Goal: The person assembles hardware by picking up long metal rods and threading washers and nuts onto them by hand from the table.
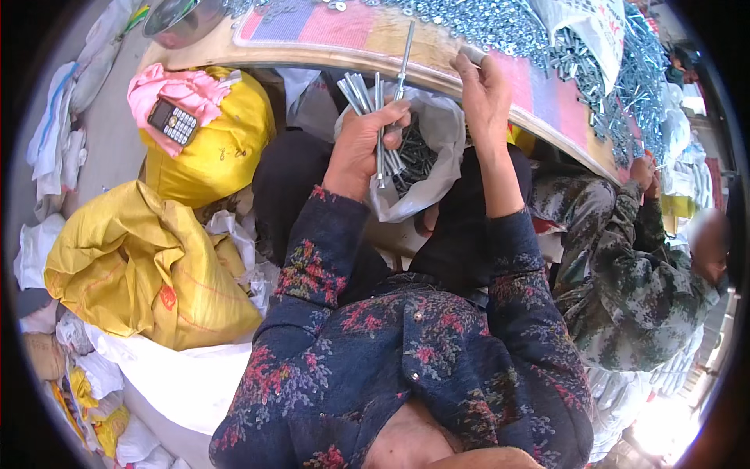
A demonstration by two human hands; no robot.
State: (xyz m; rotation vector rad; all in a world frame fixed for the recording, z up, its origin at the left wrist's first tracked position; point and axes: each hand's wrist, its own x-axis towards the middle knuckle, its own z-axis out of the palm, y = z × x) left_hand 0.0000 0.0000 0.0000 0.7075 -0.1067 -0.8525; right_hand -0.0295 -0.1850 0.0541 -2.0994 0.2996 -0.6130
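My left hand (pixel 369 141) is closed around a bundle of long metal bolts (pixel 358 92), over the mouth of a white sack. One longer threaded rod with a nut (pixel 404 62) stands upright at its fingertips. My right hand (pixel 486 98) is raised at the table's edge, its thumb and fingers curled close together. Something small and greyish shows at its fingertips, too unclear to name. Below the hands, the white sack (pixel 445 172) sits between my knees, with many dark metal bolts (pixel 418 152) inside.
Nuts and washers (pixel 461 23) cover the table (pixel 312 56), with bolts heaped at right by a white bag (pixel 586 23). A metal bowl (pixel 176 23) stands far left. A phone (pixel 173 121) rests on a yellow sack (pixel 211 164). A co-worker in camouflage (pixel 625 289) sits at right.
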